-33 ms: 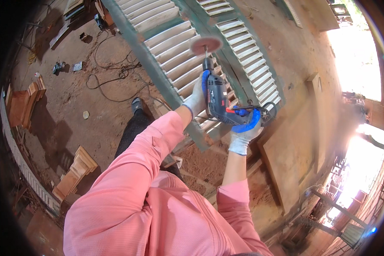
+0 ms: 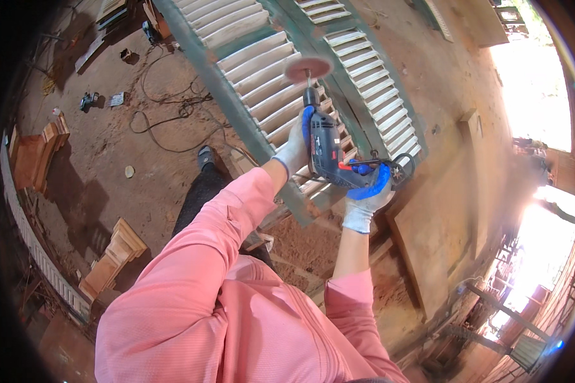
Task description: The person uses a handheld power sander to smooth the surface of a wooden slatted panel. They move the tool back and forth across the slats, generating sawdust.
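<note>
A blue and grey power drill (image 2: 326, 150) points away from me, with a round reddish sanding disc (image 2: 308, 67) on its tip. The disc lies against the pale slats of a green louvred shutter (image 2: 249, 57) that lies flat in front of me. My left hand (image 2: 292, 152), in a white glove, clasps the side of the drill's body. Wearing a glove with a blue palm, my right hand (image 2: 366, 196) grips the drill's handle at the rear. Both pink sleeves reach up from below.
A black cable (image 2: 166, 121) loops over the dirt floor to the left. Wooden blocks (image 2: 41, 150) and a carved wooden piece (image 2: 112, 258) lie at the left. Flat boards (image 2: 434, 242) rest to the right. My foot (image 2: 206, 156) stands beside the shutter.
</note>
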The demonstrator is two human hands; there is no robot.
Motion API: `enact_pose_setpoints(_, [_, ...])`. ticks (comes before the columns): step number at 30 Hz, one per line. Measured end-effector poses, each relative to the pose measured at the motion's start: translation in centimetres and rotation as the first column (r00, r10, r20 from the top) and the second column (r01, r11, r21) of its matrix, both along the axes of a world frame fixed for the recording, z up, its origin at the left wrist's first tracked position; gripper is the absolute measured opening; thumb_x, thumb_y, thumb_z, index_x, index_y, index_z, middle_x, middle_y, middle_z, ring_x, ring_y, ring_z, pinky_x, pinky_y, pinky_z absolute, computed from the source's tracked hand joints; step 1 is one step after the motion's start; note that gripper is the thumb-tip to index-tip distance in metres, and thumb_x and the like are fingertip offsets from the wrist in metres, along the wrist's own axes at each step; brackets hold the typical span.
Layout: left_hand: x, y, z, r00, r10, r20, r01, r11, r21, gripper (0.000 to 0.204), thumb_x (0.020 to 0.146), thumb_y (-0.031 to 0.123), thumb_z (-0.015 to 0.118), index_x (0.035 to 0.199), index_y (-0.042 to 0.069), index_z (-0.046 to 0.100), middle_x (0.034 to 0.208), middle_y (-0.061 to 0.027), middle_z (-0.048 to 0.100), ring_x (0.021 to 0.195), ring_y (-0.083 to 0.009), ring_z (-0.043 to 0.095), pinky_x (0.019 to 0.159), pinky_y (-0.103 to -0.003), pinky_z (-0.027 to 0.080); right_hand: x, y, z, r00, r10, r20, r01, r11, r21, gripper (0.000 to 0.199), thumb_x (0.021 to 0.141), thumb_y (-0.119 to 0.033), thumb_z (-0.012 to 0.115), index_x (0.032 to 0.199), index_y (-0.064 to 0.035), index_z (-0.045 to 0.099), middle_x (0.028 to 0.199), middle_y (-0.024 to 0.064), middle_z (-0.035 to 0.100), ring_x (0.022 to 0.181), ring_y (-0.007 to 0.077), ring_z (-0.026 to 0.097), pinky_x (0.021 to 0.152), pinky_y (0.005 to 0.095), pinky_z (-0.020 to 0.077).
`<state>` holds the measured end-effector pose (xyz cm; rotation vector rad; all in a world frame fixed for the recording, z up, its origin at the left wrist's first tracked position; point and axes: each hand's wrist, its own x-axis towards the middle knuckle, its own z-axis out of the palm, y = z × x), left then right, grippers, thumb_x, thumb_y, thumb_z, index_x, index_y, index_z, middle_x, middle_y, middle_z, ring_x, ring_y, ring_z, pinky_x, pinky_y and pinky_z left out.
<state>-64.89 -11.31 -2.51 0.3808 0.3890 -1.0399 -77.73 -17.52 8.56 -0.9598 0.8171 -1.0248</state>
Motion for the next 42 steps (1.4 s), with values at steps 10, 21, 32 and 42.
enact_pose_setpoints(10, [-1.0,3.7,2.4,0.998,0.016,-0.060,-0.014,0.999,0.034,0.054,0.095,0.060,0.048,0.104,0.009,0.063,0.084,-0.0118,0.069,0.070,-0.0279,0.069,0.066,-0.045,0.060,-0.6,0.8,-0.1,0.998,0.066,0.014,-0.067,0.995,0.077,0.014,0.092,-0.007,0.055,0.103,0.0009,0.058,0.077,0.0102,0.062,0.056,0.0202,0.060,0.051,0.0333,0.0537])
enact_pose_setpoints(21, [-0.1,2.9,1.4,0.999,-0.008,-0.053,0.008,1.000,0.003,0.052,0.095,0.057,0.049,0.103,0.007,0.063,0.082,-0.0120,0.068,0.067,-0.0273,0.068,0.064,-0.042,0.059,0.3,2.3,1.1,0.999,-0.004,-0.040,0.003,1.000,-0.016,0.019,0.095,-0.019,0.054,0.096,-0.0002,0.059,0.080,0.0113,0.059,0.060,0.0212,0.057,0.057,0.0393,0.0552])
enact_pose_setpoints(32, [-3.8,7.4,2.4,0.990,0.051,-0.131,-0.047,0.998,0.034,0.050,0.094,0.057,0.050,0.103,0.010,0.063,0.086,-0.0112,0.069,0.073,-0.0275,0.069,0.070,-0.044,0.060,-2.3,5.1,2.0,0.994,0.106,-0.028,-0.104,0.991,0.079,0.013,0.093,-0.010,0.054,0.095,0.0019,0.058,0.075,0.0110,0.060,0.057,0.0193,0.059,0.054,0.0338,0.0537])
enact_pose_setpoints(42, [-4.2,8.8,1.8,0.994,0.053,-0.099,-0.050,0.998,0.032,0.062,0.091,0.066,0.047,0.106,0.008,0.064,0.091,-0.0142,0.069,0.080,-0.0300,0.069,0.075,-0.046,0.059,-2.9,5.8,1.6,0.982,0.135,-0.136,-0.125,0.989,0.078,0.027,0.095,-0.026,0.052,0.089,-0.0013,0.060,0.075,0.0083,0.058,0.063,0.0193,0.057,0.061,0.0331,0.0516])
